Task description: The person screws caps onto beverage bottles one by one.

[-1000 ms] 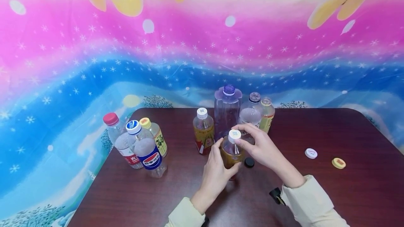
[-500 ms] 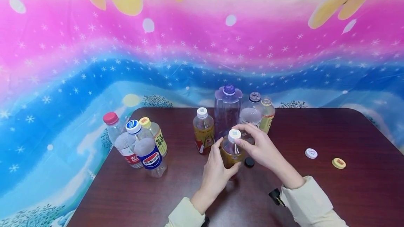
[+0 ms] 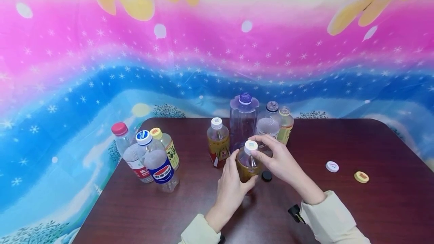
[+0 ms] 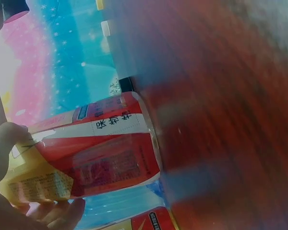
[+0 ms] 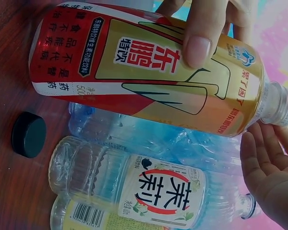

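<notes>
My left hand (image 3: 230, 189) grips the body of a gold and red bottle (image 5: 149, 72), which stands upright on the table. The fingers and thumb of my right hand (image 3: 279, 159) pinch the white cap (image 3: 251, 146) on its neck. In the left wrist view the red lower label of the bottle (image 4: 110, 158) shows, with my left hand (image 4: 19, 177) around the upper part. A black cap (image 3: 266, 176) lies beside the bottle, to its right. Just behind and left stands a similar gold and red bottle (image 3: 218, 142) with a white cap.
Uncapped bottles stand behind: a large purple one (image 3: 243, 119), a clear one (image 3: 268, 123) and a yellow-labelled one (image 3: 286, 125). At the left are capped bottles with red (image 3: 119, 128), blue (image 3: 144, 137) and yellow (image 3: 156, 133) caps. A white cap (image 3: 332, 166) and yellow cap (image 3: 361, 177) lie at the right.
The head view has shifted slightly. Both hands keep the same hold on the bottle and its cap, and nothing else has visibly moved.
</notes>
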{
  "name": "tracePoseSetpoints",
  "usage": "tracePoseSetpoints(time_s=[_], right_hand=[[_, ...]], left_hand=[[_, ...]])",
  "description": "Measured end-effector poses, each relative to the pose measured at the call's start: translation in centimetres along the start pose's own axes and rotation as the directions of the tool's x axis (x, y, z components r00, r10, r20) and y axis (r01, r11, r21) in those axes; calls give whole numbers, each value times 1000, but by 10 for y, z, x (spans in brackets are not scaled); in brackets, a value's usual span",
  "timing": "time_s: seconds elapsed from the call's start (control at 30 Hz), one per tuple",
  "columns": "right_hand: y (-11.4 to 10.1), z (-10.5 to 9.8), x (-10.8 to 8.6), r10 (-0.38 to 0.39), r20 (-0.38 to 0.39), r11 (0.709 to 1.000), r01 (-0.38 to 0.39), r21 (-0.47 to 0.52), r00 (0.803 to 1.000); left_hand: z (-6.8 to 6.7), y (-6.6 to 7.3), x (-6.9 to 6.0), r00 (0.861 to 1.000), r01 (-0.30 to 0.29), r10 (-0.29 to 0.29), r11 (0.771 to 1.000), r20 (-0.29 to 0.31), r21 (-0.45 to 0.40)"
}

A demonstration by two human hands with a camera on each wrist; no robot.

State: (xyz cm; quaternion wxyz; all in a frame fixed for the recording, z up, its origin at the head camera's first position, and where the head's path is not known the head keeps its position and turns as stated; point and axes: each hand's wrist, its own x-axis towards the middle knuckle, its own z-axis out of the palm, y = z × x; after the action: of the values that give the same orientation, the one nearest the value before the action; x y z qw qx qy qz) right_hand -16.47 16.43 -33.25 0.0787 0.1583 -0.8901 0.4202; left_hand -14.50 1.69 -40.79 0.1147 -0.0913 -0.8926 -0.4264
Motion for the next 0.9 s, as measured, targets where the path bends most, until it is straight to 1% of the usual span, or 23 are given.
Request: tracePoseSetpoints(time_s=[0.13,0.23,0.37,0.5,0.57,0.63,0.7,0.8,0.9], right_hand=[[-2,0,1,11,-8,1000,-11,-12,1000],[-2,0,0,20,-15,1000,-20,-20,1000],[-2,1,-1,31,-8,1000,-31,-5,1000],[0,1,-3,5,-5,1000,-5,16,1000],[2,-1,-5,-1,-19,1000,1,13,1000],[6,-3,-6,0,-47,1000,0,-3,999],[10,-7,-7,25,-64,1000,-26,-14,998],[20,-12,-9,57,-90,997,-61,-39,994],[32,-19,-11,87,-113,993,-95,-70,990]], left_hand=[[0,1,-1,1000,10,-10,1000,-24,-7],[-1,1,-1,1000,11,-12,1000,-27,-20],[-3,1,-1,999,20,-22,999,-28,-39],[-9,-2,-4,998,50,-52,998,-39,-48],[-15,-5,-6,997,59,-62,997,-52,-49],[-22,-9,-8,994,66,-70,997,-80,-50],[-31,-15,-9,991,72,-78,996,-113,-57],[-45,-25,-10,980,90,-103,993,-171,-78],[-59,-35,-9,970,116,-131,990,-206,-85]])
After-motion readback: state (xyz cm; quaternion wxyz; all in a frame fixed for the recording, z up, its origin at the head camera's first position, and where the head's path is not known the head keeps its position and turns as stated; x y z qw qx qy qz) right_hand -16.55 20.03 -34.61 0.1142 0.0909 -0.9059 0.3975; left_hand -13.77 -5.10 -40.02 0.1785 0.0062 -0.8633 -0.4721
